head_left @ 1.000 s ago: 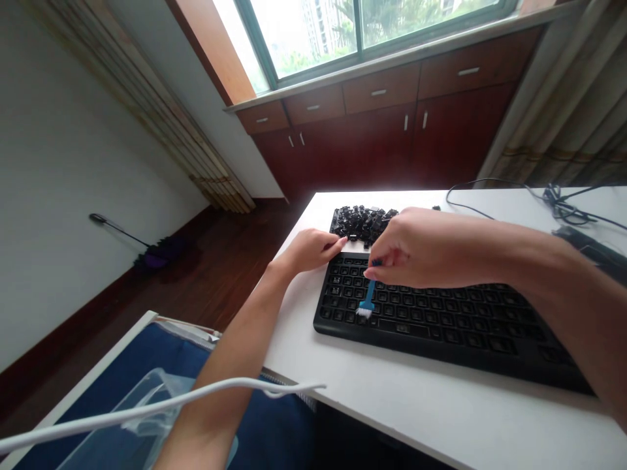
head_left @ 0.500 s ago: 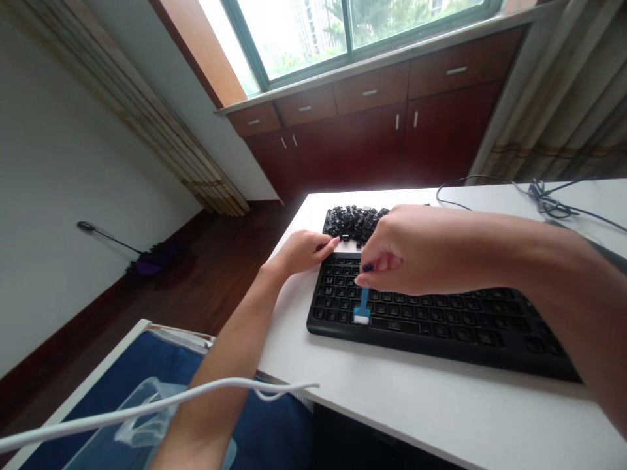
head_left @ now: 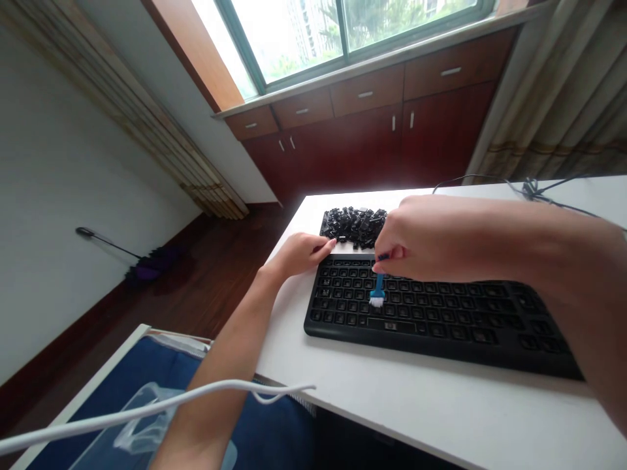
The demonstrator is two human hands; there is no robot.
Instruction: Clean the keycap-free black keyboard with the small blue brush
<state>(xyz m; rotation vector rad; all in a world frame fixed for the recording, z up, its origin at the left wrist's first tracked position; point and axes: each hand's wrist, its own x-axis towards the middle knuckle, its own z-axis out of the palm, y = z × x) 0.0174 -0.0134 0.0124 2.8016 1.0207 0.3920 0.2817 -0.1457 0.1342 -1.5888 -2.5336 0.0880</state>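
A black keyboard (head_left: 337, 318) with its keycaps off lies on the white table, its bare switch sockets showing. In my right hand (head_left: 416, 238), closed in a pinch, is a small blue brush (head_left: 379, 284). Its white bristles point down onto the sockets in the left half of the keyboard, above the long spacebar slot. My left hand (head_left: 306, 251) is closed at the keyboard's far left corner, the thumb lying along the back edge; its other fingers are partly hidden. Just behind the keyboard sits a heap of loose black keycaps (head_left: 355, 225), partly covered by my right hand.
A black cable (head_left: 531, 189) lies coiled at the table's back right. Across the lower left runs a white cable (head_left: 196, 395), above a blue seat with a clear plastic bag (head_left: 147, 424). Wooden cabinets (head_left: 353, 147) stand beneath the window.
My right hand has moved the brush slightly right and toward the back of the keyboard. The left hand stays at the corner. The view has shifted a little.
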